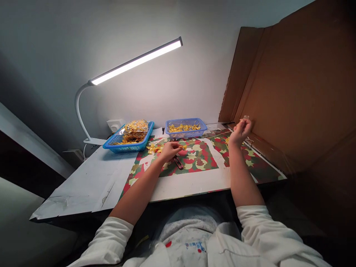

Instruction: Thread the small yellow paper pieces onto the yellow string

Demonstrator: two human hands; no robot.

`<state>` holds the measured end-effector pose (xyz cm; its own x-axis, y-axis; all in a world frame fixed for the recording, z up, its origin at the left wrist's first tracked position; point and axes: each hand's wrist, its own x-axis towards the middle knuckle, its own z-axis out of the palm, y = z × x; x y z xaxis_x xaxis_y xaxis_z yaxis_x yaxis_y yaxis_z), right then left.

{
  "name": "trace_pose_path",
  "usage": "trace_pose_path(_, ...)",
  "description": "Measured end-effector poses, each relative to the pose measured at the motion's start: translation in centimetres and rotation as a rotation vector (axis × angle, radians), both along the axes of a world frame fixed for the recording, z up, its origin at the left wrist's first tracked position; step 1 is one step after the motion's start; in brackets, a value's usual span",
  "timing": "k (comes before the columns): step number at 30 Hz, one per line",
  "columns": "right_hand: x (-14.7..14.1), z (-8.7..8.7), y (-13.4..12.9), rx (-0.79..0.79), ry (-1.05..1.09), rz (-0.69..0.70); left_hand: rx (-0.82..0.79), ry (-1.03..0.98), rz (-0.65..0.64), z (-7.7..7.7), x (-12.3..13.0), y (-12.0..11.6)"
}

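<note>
My left hand is closed in a pinch on a small yellow piece above the patterned table cover. A thin yellow strand runs from there up to my right hand, which is raised at the right with its fingers pinched together on the strand's end. Below my left hand lies a dark red tool, partly hidden by the hand. More yellow pieces are on the cover just left of my left hand.
A blue basket with yellow pieces and a clear bag stands at the back left. Behind my hands is a purple-blue basket of yellow pieces. A lit lamp arches above; cardboard stands at the right.
</note>
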<state>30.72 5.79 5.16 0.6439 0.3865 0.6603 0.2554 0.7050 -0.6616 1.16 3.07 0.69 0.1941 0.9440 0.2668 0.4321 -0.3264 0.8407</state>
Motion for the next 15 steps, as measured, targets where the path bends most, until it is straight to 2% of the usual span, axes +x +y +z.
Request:
trace_pose_path(2,-2.2,-0.1,-0.6,-0.003,-0.004,0.150,-0.107,-0.176,0.002,0.1,0.0,0.0)
trace_pose_path(5,-6.3,-1.0,-1.8,-0.139,-0.151,0.458,-0.270,-0.425,0.017,0.3,0.3,-0.1)
trace_pose_path(8,-10.2,-2.4,-3.2,-0.269,-0.335,0.793,-0.391,-0.540,0.038,0.6,0.6,-0.3)
trace_pose_path(10,-11.8,-3.2,-4.0,-0.325,-0.431,0.846,-0.436,-0.552,0.029,0.7,0.7,-0.5)
trace_pose_path(15,-12.8,-4.3,-4.5,-0.362,-0.566,0.800,-0.515,-0.580,-0.007,0.8,0.7,-0.6)
